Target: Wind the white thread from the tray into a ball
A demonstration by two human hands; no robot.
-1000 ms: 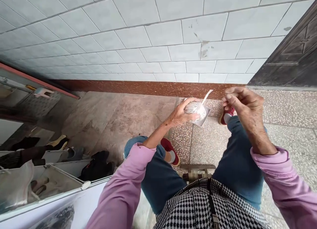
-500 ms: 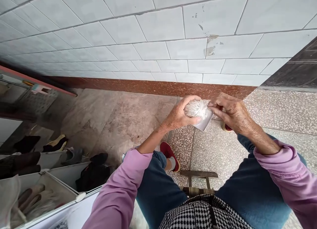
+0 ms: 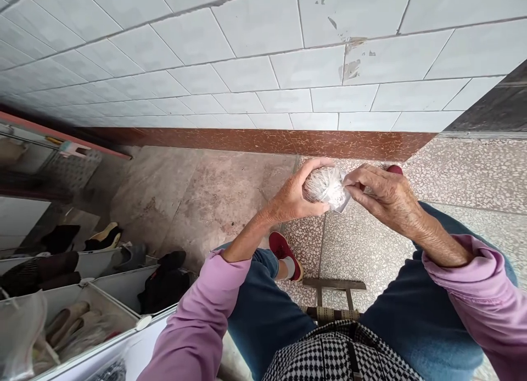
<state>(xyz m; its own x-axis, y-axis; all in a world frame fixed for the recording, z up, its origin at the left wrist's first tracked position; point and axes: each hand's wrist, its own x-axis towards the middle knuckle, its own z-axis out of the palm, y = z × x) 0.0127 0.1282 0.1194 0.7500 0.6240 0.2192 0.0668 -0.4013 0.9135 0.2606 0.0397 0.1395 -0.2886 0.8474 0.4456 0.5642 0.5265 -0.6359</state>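
Note:
A round white bundle [image 3: 323, 186] of fine strands or creased, shiny plastic sits in my left hand [image 3: 298, 191]. My thumb and fingers curve around its left side, and I cannot tell exactly what it is made of. Part of a flat pale grey piece [image 3: 343, 203] shows behind the bundle's right side. My right hand [image 3: 381, 191] is closed in a pinch at the right edge of the bundle. Whatever lies between those fingertips is too small to make out. Both hands are above the speckled floor, between my knees.
A white tiled wall [image 3: 247, 68] with a brown base strip [image 3: 230, 142] stands ahead. Open compartments [image 3: 82, 337] with shoes and dark items are at lower left. A wooden stool [image 3: 334, 285] is beneath me. My left foot wears a red shoe [image 3: 284, 249].
The view has shifted slightly. The bundle has turned in my left hand, and less of the grey piece shows. My right hand still pinches at its edge.

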